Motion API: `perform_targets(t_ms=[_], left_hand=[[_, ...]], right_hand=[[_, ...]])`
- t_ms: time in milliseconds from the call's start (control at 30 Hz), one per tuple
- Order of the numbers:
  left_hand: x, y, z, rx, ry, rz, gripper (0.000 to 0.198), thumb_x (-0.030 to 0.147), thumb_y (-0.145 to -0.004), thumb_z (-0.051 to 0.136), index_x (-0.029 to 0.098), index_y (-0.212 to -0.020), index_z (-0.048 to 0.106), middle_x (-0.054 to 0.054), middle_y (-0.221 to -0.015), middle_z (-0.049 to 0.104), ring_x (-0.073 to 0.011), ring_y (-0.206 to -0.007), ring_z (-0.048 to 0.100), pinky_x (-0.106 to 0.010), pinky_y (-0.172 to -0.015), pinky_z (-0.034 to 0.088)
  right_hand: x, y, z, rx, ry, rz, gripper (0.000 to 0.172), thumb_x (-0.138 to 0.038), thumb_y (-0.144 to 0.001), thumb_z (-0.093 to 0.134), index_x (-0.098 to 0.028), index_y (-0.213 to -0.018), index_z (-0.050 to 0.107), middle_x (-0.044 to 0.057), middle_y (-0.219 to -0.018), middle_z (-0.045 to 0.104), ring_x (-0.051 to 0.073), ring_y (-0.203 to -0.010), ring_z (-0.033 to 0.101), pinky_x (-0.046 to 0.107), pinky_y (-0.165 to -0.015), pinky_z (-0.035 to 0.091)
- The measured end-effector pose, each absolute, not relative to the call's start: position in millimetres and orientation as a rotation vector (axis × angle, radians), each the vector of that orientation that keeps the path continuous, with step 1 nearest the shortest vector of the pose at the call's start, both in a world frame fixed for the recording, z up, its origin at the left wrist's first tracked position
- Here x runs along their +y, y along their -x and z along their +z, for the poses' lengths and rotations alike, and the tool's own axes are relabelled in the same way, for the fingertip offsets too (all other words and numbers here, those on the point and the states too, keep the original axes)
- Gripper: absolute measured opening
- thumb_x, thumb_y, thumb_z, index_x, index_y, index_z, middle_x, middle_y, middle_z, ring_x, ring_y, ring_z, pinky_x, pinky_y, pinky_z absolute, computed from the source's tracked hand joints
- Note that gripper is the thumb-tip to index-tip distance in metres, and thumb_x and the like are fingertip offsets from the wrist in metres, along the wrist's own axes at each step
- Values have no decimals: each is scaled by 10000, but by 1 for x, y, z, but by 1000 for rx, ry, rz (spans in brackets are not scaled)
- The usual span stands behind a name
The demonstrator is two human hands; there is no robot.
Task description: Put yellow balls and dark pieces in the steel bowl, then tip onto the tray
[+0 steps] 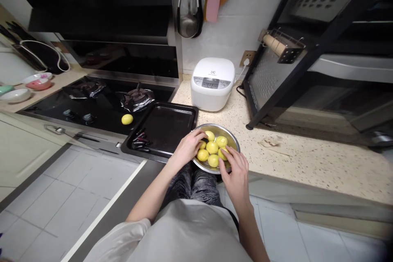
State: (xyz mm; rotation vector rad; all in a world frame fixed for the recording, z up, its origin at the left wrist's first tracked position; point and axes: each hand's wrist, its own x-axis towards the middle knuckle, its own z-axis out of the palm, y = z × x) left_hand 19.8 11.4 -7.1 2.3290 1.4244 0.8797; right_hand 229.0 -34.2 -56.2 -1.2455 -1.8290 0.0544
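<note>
Several yellow lemons (211, 147) lie in a round metal bowl (235, 141) at the counter's front edge, right in front of my body. My left hand (188, 147) reaches over the bowl's left rim, its fingers curled round a lemon (202, 145) that is partly hidden. On the right side, my right hand (236, 167) has thumb and fingers about another lemon (223, 154). Both of these lemons are inside the bowl among the others. A single lemon (127, 119) rests apart on the black stove top (104, 108).
Left of the bowl, a black baking tray (172, 120) overlaps the stove and holds small dark pieces (140, 141). A white rice cooker (212, 84) stands behind the bowl. To the right are a black rack (270, 86) and a crumpled scrap (272, 142) on the speckled counter.
</note>
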Motion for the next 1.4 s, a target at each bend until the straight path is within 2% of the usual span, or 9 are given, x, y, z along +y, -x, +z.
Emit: perform_targets(t_ms=[267, 500, 700, 900, 1100, 1233, 1400], left_hand=[[-8, 25, -1, 1751, -2297, 977, 318, 130, -1007, 532, 225, -1292, 634, -90, -1286, 677, -240, -1179, 661, -410, -1054, 547], [-37, 118, -1, 2376, -2111, 580, 299, 28, -899, 573, 203, -1087, 726, -117, -1121, 743, -305, -1087, 684, -443, -976, 556], [-48, 147, -4, 2584, -1932, 422, 293, 54, -895, 575, 234, -1050, 745, -92, -1103, 737, -281, -1068, 670, -355, -856, 565], [-49, 147, -4, 2541, -1950, 521, 256, 71, -905, 548, 220, -996, 735, -86, -1068, 727, -269, -1059, 671, -341, -856, 546], [-46, 151, -5, 2513, -1833, 583, 259, 62, -893, 516, 221, -975, 703, -70, -1116, 701, -242, -1013, 694, -310, -800, 545], [-43, 133, 5, 2357, -1900, 846, 212, 93, -916, 519, 216, -949, 688, -62, -1039, 680, -227, -955, 690, -328, -854, 563], [-42, 64, 18, 1817, -2064, 1284, 150, 211, -1011, 551, 218, -984, 698, -54, -1014, 677, -188, -942, 680, -297, -865, 579]], right_hand=[[-34, -230, -55, -1796, 1214, 66, 298, -376, -1040, 546, -224, -1245, 700, 134, -1300, 722, 318, -1254, 637, 595, -1140, 419], [-38, -223, -47, -1761, 1178, 60, 234, -298, -1023, 572, -239, -1195, 721, 123, -1261, 736, 319, -1221, 658, 572, -1099, 458], [-39, -222, -44, -1760, 1165, 30, 197, -274, -1010, 600, -232, -1159, 722, 117, -1216, 750, 315, -1186, 673, 547, -1069, 481], [-40, -220, -42, -1743, 1182, 41, 193, -243, -1003, 585, -238, -1136, 724, 109, -1207, 750, 302, -1192, 670, 535, -1070, 475], [-41, -220, -42, -1735, 1217, 33, 193, -240, -1000, 582, -245, -1126, 729, 97, -1214, 754, 288, -1197, 665, 523, -1070, 477], [-41, -222, -44, -1721, 1222, 17, 193, -231, -1000, 583, -244, -1127, 728, 99, -1211, 758, 287, -1192, 667, 524, -1067, 479], [-40, -221, -44, -1727, 1217, 21, 188, -230, -999, 588, -239, -1124, 729, 101, -1212, 758, 286, -1190, 670, 526, -1079, 473]])
